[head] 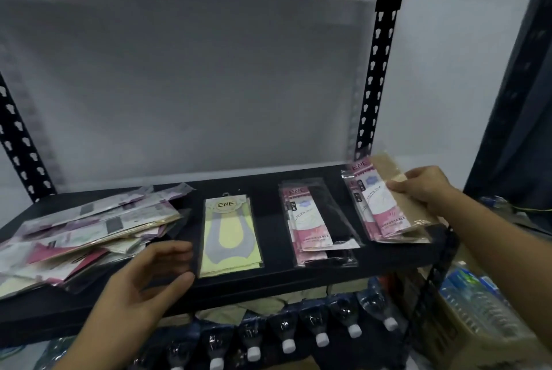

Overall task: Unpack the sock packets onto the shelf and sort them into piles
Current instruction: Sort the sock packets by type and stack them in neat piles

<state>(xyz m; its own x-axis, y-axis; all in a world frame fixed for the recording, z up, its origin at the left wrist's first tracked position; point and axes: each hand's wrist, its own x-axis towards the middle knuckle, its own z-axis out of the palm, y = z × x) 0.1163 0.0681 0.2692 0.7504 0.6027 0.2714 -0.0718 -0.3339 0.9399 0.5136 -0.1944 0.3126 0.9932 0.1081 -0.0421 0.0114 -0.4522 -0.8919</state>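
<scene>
A black shelf carries sock packets. At its left lies a loose heap of mixed packets. In the middle lies a yellow-and-grey packet pile. Right of it sits a pile of pink-labelled packets with black socks. At the far right is a pile of pink-labelled packets with beige socks, tilted up off the shelf. My right hand grips the right edge of the beige pile. My left hand hovers with relaxed fingers between the heap and the yellow pile, holding nothing.
Slotted black uprights frame the shelf against a pale wall. Below the shelf lie rows of plastic bottles with white caps. A carton of water bottles stands at the lower right.
</scene>
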